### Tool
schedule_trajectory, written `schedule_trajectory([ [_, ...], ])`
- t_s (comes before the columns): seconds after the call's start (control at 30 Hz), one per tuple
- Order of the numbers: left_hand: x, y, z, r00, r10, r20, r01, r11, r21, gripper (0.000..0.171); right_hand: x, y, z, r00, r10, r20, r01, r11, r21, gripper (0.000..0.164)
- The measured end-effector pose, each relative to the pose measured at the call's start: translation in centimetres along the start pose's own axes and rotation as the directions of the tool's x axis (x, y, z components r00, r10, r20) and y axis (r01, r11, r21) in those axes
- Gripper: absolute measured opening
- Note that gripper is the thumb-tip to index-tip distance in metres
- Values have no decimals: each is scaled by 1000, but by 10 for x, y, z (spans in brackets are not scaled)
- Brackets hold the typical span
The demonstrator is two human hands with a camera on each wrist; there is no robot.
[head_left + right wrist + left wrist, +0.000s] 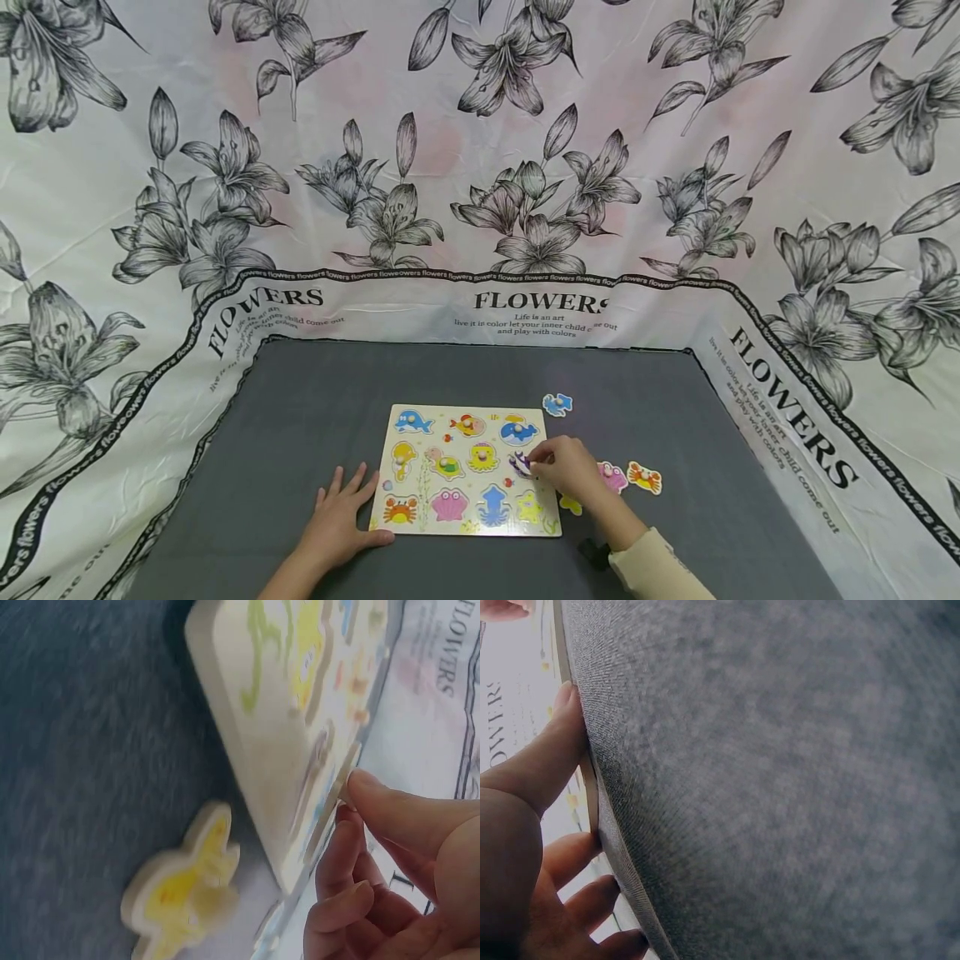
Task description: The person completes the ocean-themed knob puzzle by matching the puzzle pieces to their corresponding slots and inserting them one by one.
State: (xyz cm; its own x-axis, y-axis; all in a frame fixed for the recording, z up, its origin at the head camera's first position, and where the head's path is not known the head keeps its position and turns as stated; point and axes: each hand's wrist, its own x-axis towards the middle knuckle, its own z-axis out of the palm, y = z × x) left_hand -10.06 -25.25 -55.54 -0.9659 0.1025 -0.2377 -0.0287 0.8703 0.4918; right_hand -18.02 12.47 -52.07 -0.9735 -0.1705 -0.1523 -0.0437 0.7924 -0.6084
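A pale wooden puzzle board (420, 525) with sea-animal shapes lies flat on the dark grey cloth. My right hand (566, 467) pinches a purple puzzle piece (520, 463) between thumb and fingertips, over the board's right side. In the right wrist view the thin edge of the pinched piece (330, 814) shows tilted; its face is mostly hidden. My left hand (341, 517) rests at the board's lower left corner, fingers spread, thumb touching the front edge. In the left wrist view that thumb (547, 750) lies against the board's side.
Right of the board lie a yellow piece (572, 505), with a knob seen close up, a pink piece (612, 476) partly behind my right arm, and an orange crab piece (645, 477). A blue piece (557, 405) lies beyond the upper right corner. Flower-printed fabric (540, 304) surrounds the grey surface.
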Motion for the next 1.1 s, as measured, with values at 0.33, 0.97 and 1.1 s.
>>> schedule_trajectory([
  [0.33,0,0,0,1000,2,-6,-2,1000,-12,111,5,-4,11,999,-29,21,30,996,-88,7],
  [0.97,2,-1,1,1000,1,5,-1,1000,0,111,-17,58,-42,979,100,-176,-94,995,40,23],
  [1.1,2,-1,1,1000,-2,8,2,1000,6,111,-27,79,-56,973,106,-205,-110,994,-7,23],
])
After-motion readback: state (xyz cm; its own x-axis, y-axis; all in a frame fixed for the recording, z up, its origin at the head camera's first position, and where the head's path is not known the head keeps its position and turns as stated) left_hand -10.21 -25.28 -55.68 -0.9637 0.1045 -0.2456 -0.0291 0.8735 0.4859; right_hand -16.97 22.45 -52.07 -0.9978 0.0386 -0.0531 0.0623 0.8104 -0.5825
